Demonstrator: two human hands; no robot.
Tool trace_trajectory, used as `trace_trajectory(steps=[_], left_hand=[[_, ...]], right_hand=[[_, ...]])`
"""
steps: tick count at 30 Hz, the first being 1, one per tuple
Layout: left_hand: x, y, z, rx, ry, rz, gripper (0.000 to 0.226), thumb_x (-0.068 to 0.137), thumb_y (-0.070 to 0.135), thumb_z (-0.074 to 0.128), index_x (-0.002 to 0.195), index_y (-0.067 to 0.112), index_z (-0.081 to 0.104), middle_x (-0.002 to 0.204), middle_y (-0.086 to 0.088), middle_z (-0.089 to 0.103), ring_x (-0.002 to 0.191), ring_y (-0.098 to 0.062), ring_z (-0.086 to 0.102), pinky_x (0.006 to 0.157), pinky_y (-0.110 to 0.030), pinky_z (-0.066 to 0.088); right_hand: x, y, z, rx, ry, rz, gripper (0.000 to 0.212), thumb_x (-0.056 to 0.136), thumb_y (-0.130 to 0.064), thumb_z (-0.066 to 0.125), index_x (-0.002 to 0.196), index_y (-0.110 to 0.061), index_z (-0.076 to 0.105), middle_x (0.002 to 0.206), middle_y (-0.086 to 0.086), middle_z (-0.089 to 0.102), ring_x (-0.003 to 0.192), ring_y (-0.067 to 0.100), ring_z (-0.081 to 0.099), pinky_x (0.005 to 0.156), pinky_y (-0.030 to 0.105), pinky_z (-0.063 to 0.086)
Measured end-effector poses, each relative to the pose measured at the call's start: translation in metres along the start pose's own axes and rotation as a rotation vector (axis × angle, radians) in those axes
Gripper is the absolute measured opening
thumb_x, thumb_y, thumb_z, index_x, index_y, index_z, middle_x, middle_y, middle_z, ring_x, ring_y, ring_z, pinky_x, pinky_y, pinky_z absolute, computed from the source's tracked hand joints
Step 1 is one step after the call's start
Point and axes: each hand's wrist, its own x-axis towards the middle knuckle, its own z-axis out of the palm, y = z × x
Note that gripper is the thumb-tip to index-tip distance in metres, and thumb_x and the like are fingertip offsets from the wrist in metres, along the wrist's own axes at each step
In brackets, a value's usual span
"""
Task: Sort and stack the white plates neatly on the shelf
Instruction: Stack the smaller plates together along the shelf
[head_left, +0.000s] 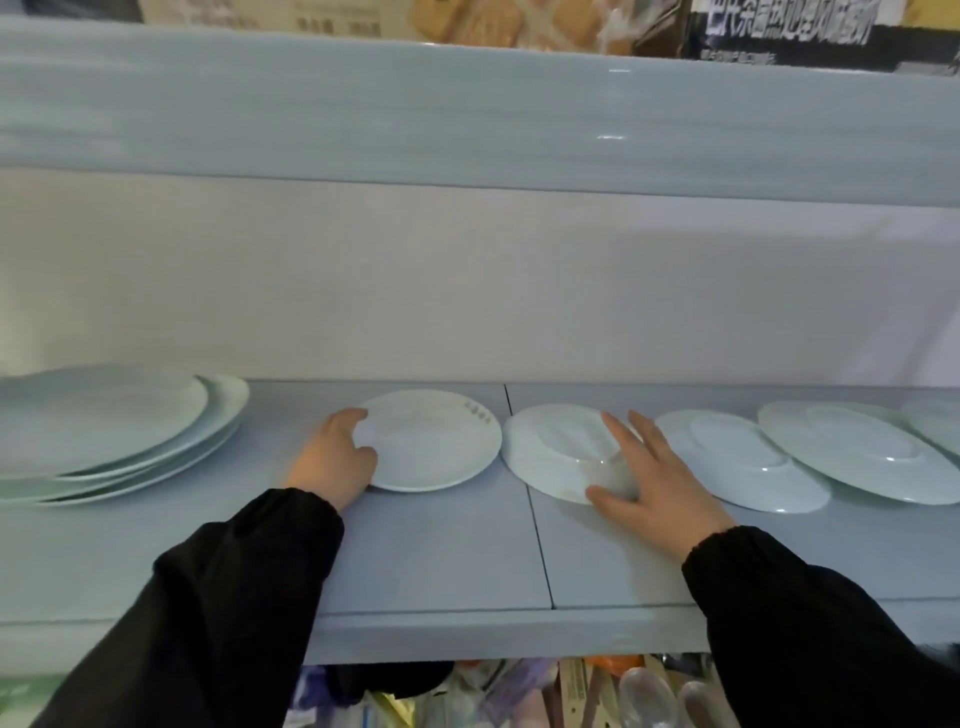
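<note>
On the grey shelf (441, 551), a stack of large white plates (104, 431) sits at the far left. A small white plate (436, 441) with faint writing on its rim lies in the middle; my left hand (335, 462) grips its left edge, thumb on the rim. To its right a white plate (556, 449) lies upside down, and my right hand (644, 478) rests on its right side with fingers spread and the thumb at its near edge. Further right, two more upturned white plates (737, 460) (852, 452) overlap one another.
Another plate edge (940, 428) shows at the far right. An upper shelf (467, 114) carries boxes (519, 23). Below the shelf's front edge lie packaged goods and clear plastic items (644, 696). A seam (530, 499) divides the shelf boards.
</note>
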Motion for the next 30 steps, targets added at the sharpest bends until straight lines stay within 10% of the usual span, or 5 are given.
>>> trace_trajectory(steps=[16,30], left_hand=[[-0.046,-0.008,-0.008,0.164,-0.046,0.119,0.064,0.095,0.047,0.043,0.151,0.019,0.030,0.161,-0.001,0.015,0.143,-0.018,0.025,0.117,-0.034,0.021],[-0.069,-0.015,-0.020,0.312,0.003,0.180,0.064,0.096,0.050,0.041,0.150,0.017,0.032,0.156,-0.006,0.030,0.141,-0.025,0.028,0.114,-0.035,0.022]], right_hand=[[-0.004,-0.008,0.000,-0.133,-0.135,-0.026,0.074,0.085,-0.060,0.057,0.149,-0.040,0.025,0.162,-0.006,0.005,0.149,0.015,-0.002,0.120,0.037,0.010],[-0.030,-0.034,-0.009,-0.120,-0.137,0.057,0.068,0.065,-0.073,0.060,0.116,-0.036,0.037,0.138,-0.001,0.042,0.110,0.019,0.051,0.092,0.031,0.039]])
